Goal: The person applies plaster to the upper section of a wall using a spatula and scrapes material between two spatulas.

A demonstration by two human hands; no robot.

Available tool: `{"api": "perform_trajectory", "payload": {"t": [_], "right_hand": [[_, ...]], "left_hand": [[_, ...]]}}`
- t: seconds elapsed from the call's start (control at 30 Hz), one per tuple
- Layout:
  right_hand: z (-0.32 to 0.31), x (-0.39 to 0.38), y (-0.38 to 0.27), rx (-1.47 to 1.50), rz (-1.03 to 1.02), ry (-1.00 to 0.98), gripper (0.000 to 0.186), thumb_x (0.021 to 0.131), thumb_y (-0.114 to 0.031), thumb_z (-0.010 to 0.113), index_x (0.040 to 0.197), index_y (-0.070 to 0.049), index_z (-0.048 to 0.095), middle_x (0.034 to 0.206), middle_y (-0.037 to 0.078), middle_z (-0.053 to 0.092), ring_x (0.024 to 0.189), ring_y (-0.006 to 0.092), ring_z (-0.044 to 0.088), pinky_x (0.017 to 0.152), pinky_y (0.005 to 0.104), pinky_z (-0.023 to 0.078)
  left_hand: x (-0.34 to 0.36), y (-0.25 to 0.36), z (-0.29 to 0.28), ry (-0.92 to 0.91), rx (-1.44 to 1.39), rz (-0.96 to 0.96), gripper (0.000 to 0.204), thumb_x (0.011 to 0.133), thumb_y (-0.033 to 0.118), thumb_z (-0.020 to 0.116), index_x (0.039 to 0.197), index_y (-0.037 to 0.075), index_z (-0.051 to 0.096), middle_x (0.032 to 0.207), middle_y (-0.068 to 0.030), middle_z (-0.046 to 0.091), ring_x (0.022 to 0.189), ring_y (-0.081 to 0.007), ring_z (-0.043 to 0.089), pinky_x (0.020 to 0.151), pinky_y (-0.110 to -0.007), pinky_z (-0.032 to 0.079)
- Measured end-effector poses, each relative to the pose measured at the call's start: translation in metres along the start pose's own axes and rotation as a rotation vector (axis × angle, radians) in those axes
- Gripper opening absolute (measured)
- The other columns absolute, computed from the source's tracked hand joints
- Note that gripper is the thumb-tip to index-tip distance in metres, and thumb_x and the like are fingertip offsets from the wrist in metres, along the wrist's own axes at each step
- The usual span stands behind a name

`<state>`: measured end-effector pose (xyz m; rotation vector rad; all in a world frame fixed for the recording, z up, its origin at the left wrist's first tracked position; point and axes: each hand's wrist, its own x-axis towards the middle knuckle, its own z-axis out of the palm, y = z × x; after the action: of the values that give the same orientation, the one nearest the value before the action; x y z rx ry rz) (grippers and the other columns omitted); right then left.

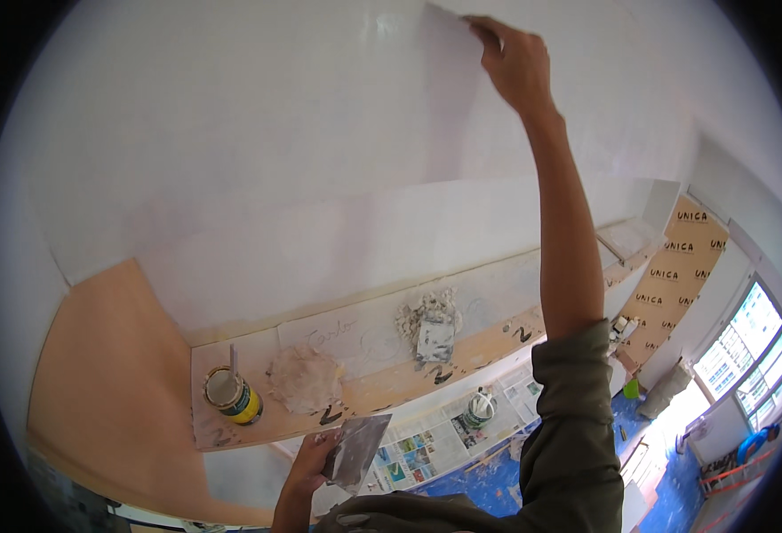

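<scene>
My right hand (520, 71) is raised at the top of the white wall (284, 107), closed on a thin flat scraper (446, 16) that rests on the surface. Low in the view, my left hand (313, 457) grips a grey metal spatula (360, 449) smeared with filler. On the wooden ledge (373, 382) below the wall stand an open yellow-and-dark tin (242, 400) with a stick in it, a crumpled pinkish rag or paper (304, 380), and a messy lump of filler or rags with a smeared flat piece (431, 329).
A curved tan board (107, 373) borders the left. Newspaper (413, 453) lies below the ledge with a small tub (480, 407). Blue floor covering (684, 484) shows lower down. At right are a printed tan board (671, 275), a window (746, 342) and red metal frames (736, 480).
</scene>
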<state>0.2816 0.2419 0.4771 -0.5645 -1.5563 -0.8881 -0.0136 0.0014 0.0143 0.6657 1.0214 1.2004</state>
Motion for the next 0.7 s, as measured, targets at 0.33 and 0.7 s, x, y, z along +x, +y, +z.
{"api": "perform_trajectory", "payload": {"t": [0.33, 0.7], "right_hand": [[-0.013, -0.169, -0.078, 0.194, 0.098, -0.278, 0.034, 0.075, 0.006, 0.054, 0.099, -0.012, 0.07, 0.089, 0.008, 0.071, 0.076, 0.0256, 0.068, 0.066, 0.0347, 0.056], [-0.006, 0.062, -0.054, 0.007, -0.173, 0.074, 0.022, 0.089, -0.007, 0.054, 0.106, -0.001, 0.067, 0.086, 0.021, 0.067, 0.075, 0.0386, 0.065, 0.067, 0.044, 0.052]], "left_hand": [[0.004, 0.011, 0.018, -0.108, 0.158, -0.016, 0.019, 0.094, 0.017, 0.058, 0.095, -0.001, 0.065, 0.085, -0.0016, 0.065, 0.075, -0.0067, 0.057, 0.067, -0.023, 0.046], [-0.013, 0.003, 0.008, -0.002, 0.03, 0.012, 0.019, 0.093, 0.016, 0.062, 0.098, -0.001, 0.063, 0.087, -0.0018, 0.065, 0.075, -0.0076, 0.057, 0.068, -0.025, 0.048]]}}
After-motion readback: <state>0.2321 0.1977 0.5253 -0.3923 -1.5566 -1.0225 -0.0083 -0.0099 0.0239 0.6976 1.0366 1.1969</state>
